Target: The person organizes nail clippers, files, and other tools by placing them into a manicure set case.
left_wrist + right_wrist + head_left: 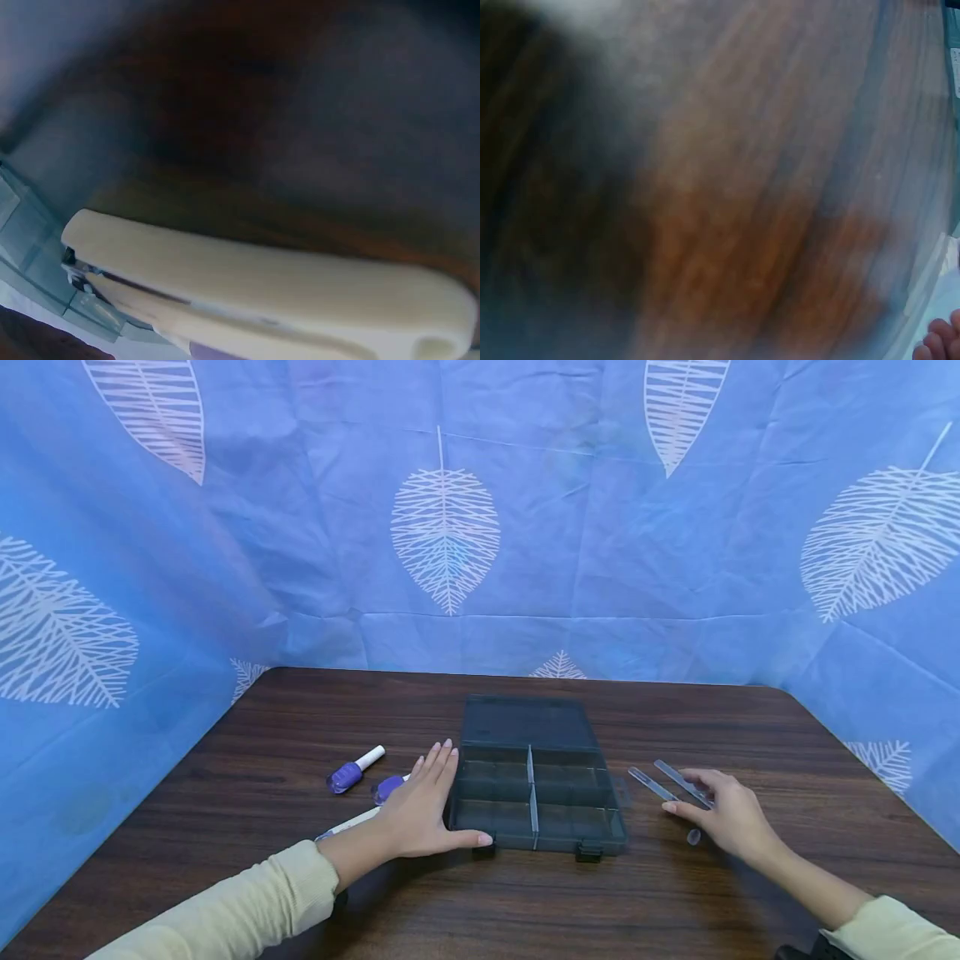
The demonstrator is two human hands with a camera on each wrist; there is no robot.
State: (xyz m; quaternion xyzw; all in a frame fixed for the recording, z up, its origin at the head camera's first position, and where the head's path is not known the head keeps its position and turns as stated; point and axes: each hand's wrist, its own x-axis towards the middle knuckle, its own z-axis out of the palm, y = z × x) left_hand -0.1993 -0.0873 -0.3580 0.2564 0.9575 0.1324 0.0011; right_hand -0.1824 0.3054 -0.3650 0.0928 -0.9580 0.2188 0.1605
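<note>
Two clear strips [651, 783] lie at three o'clock of the divided box [558, 842], by the right hand [726, 814]; whether it grips one, I cannot tell. The left hand [420, 810], fingers straight, touches the box's nine-o'clock side. One white label [956, 73] is too small for reading.

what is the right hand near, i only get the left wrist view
Observer: The right hand is at two clear strips, to the right of the box.
Operator: is the box open
Observer: Yes, its lid is swung open on the far side.
Operator: what else is about
Observer: Two purple bottles, to the left of the left hand.
</note>
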